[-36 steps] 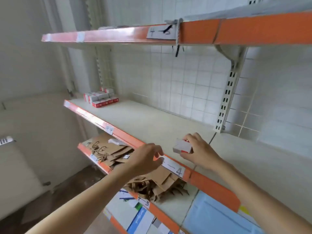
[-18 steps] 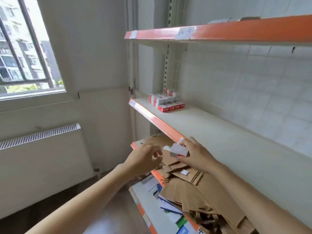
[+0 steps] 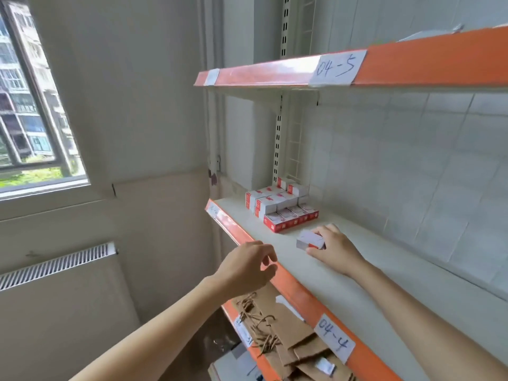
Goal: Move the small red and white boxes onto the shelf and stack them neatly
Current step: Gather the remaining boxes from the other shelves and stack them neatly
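My right hand (image 3: 335, 248) grips a small red and white box (image 3: 309, 241) just above the cream shelf (image 3: 343, 273) with the orange front edge, a short way to the right of a stack of the same boxes (image 3: 280, 207) standing at the shelf's far left end. That stack is two layers high at the back, with a single low row in front. My left hand (image 3: 247, 268) hovers in front of the shelf edge, fingers loosely curled, holding nothing.
An upper orange-edged shelf (image 3: 357, 70) labelled 04-5 hangs overhead. The lower shelf holds brown paper bags (image 3: 286, 342) with twine handles. A white radiator (image 3: 55, 265) and a window (image 3: 27, 105) are to the left. A tiled wall backs the shelf.
My view has swung left and closer to the stack. My right hand has carried the box from the shelf's front edge over the shelf toward the stack. The left hand stays empty.
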The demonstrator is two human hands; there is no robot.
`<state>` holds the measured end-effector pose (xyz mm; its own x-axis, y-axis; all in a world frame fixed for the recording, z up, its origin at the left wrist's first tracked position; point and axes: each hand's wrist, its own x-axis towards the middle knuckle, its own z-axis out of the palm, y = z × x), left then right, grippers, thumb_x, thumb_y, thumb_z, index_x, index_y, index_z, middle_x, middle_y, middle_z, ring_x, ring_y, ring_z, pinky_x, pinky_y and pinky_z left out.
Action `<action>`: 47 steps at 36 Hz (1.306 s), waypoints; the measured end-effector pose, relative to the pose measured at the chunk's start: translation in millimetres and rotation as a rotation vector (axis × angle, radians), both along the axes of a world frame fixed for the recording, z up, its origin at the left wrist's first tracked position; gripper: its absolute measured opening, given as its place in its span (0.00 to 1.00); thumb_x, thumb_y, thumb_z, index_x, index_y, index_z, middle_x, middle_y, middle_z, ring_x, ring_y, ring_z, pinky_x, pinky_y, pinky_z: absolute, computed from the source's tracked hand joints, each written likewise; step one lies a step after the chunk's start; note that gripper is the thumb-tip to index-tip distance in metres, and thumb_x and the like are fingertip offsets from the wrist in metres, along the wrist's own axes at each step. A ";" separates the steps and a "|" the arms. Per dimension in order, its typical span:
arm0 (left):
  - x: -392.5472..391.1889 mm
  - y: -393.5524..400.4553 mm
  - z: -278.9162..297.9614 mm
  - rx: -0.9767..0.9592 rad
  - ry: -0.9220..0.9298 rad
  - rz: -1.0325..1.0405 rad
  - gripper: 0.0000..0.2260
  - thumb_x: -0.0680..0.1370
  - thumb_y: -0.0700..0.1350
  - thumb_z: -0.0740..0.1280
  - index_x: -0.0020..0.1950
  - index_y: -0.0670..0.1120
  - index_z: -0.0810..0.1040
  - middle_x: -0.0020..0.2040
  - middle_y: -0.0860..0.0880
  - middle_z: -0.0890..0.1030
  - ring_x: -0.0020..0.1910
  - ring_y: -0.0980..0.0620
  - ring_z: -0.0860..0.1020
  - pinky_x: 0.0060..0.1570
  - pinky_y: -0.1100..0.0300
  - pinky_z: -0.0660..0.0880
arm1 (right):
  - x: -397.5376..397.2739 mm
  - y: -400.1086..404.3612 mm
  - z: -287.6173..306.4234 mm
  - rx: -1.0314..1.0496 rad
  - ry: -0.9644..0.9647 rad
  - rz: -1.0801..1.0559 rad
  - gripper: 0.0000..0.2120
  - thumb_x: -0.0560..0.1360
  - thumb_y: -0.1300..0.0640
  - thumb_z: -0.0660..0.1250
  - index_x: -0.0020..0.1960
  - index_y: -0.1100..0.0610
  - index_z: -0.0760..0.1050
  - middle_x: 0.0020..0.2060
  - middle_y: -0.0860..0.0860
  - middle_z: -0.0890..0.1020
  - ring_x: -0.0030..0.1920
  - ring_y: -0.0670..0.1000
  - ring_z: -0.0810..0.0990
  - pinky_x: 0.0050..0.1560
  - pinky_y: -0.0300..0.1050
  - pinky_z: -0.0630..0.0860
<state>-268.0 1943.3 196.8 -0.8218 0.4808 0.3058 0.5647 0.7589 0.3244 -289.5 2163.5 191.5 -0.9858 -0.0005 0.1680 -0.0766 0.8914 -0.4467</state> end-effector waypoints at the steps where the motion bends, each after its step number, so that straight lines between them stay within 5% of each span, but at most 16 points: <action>1: -9.4 2.9 0.7 0.011 0.001 -0.004 0.09 0.78 0.47 0.64 0.56 0.48 0.78 0.51 0.52 0.79 0.41 0.57 0.73 0.45 0.60 0.76 | -10.0 3.9 -1.6 -0.009 -0.001 -0.023 0.20 0.74 0.52 0.67 0.64 0.57 0.70 0.59 0.54 0.70 0.57 0.56 0.74 0.55 0.46 0.71; 8: -56.1 29.7 -16.1 -0.002 -0.063 -0.099 0.09 0.78 0.46 0.64 0.56 0.47 0.78 0.51 0.50 0.78 0.42 0.55 0.76 0.46 0.57 0.76 | -28.7 25.4 -30.0 -0.062 -0.081 -0.066 0.23 0.75 0.50 0.65 0.67 0.54 0.67 0.54 0.49 0.68 0.47 0.47 0.70 0.46 0.38 0.63; 12: -88.3 50.9 -23.9 0.020 -0.102 -0.210 0.12 0.77 0.44 0.65 0.60 0.46 0.73 0.57 0.49 0.75 0.48 0.53 0.78 0.48 0.57 0.75 | -27.8 41.7 -26.6 -0.143 -0.171 0.026 0.28 0.73 0.48 0.68 0.71 0.51 0.64 0.60 0.49 0.69 0.59 0.47 0.71 0.56 0.38 0.65; 14: -104.5 63.2 -27.2 0.011 -0.124 -0.293 0.17 0.76 0.43 0.67 0.63 0.46 0.70 0.61 0.49 0.72 0.54 0.52 0.76 0.51 0.59 0.74 | -29.4 54.4 -25.9 -0.226 -0.190 0.011 0.28 0.72 0.51 0.69 0.69 0.54 0.67 0.58 0.51 0.71 0.60 0.49 0.73 0.60 0.39 0.68; 17: -124.6 79.3 -30.0 -0.010 -0.159 -0.434 0.21 0.75 0.42 0.69 0.66 0.45 0.68 0.64 0.48 0.69 0.60 0.51 0.71 0.58 0.58 0.72 | -26.7 71.1 -32.6 -0.271 -0.103 -0.178 0.22 0.72 0.63 0.67 0.66 0.59 0.70 0.54 0.53 0.72 0.50 0.49 0.74 0.48 0.34 0.68; 19: -136.0 87.4 -32.1 0.022 -0.199 -0.467 0.19 0.75 0.41 0.69 0.65 0.45 0.70 0.62 0.48 0.69 0.57 0.52 0.72 0.56 0.62 0.71 | -22.6 74.2 -44.3 -0.273 0.009 -0.318 0.19 0.71 0.69 0.64 0.62 0.63 0.72 0.54 0.56 0.73 0.47 0.48 0.73 0.44 0.32 0.67; 22: -151.7 96.4 -34.0 0.108 -0.325 -0.500 0.14 0.75 0.41 0.69 0.60 0.46 0.73 0.54 0.51 0.68 0.46 0.57 0.74 0.46 0.70 0.70 | -20.2 66.4 -59.9 -0.187 0.157 -0.351 0.16 0.71 0.69 0.64 0.58 0.63 0.75 0.52 0.55 0.74 0.48 0.48 0.76 0.51 0.35 0.68; 25: -163.3 104.0 -30.3 0.222 -0.484 -0.489 0.06 0.77 0.48 0.67 0.50 0.46 0.77 0.43 0.53 0.72 0.37 0.60 0.71 0.37 0.71 0.66 | -20.0 64.2 -61.0 -0.200 0.205 -0.350 0.15 0.71 0.68 0.65 0.57 0.62 0.76 0.51 0.54 0.76 0.46 0.46 0.77 0.48 0.32 0.66; 28: -172.5 112.9 -30.5 0.213 -0.517 -0.408 0.17 0.80 0.54 0.60 0.36 0.44 0.70 0.31 0.53 0.66 0.29 0.56 0.65 0.31 0.62 0.61 | -19.5 67.3 -60.9 -0.232 0.234 -0.362 0.14 0.71 0.68 0.65 0.55 0.61 0.77 0.48 0.51 0.75 0.39 0.37 0.73 0.45 0.32 0.65; 32: -177.0 118.1 -38.9 0.156 -0.390 -0.359 0.23 0.80 0.57 0.57 0.39 0.38 0.72 0.34 0.47 0.70 0.34 0.51 0.67 0.37 0.57 0.63 | -19.7 67.0 -63.1 -0.222 0.254 -0.362 0.12 0.72 0.68 0.64 0.55 0.61 0.77 0.46 0.48 0.74 0.39 0.33 0.72 0.43 0.26 0.66; 36: -180.7 115.9 -42.1 0.221 -0.387 -0.410 0.16 0.80 0.55 0.58 0.51 0.46 0.80 0.45 0.50 0.80 0.43 0.51 0.76 0.46 0.56 0.71 | -19.5 68.2 -63.4 -0.203 0.263 -0.354 0.12 0.72 0.68 0.65 0.54 0.61 0.77 0.45 0.49 0.74 0.39 0.35 0.74 0.43 0.25 0.66; 43: -178.2 111.0 -44.3 0.185 -0.285 -0.436 0.11 0.77 0.53 0.65 0.55 0.49 0.78 0.47 0.54 0.75 0.37 0.62 0.72 0.37 0.73 0.65 | -17.1 67.1 -63.3 -0.159 0.277 -0.331 0.11 0.72 0.69 0.65 0.54 0.62 0.77 0.45 0.50 0.73 0.41 0.43 0.74 0.44 0.24 0.66; 47: -176.3 111.8 -42.3 0.202 -0.363 -0.411 0.15 0.72 0.54 0.71 0.55 0.51 0.77 0.47 0.55 0.75 0.36 0.63 0.72 0.35 0.74 0.66 | -16.0 66.0 -60.3 -0.190 0.315 -0.325 0.09 0.72 0.68 0.66 0.51 0.61 0.78 0.43 0.49 0.74 0.39 0.37 0.75 0.43 0.25 0.67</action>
<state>-444.4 2055.1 154.6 -0.6497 0.7435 0.1583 0.6252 0.4042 0.6676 -305.5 2229.4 131.2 -0.8309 0.3588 0.4252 0.0347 0.7962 -0.6040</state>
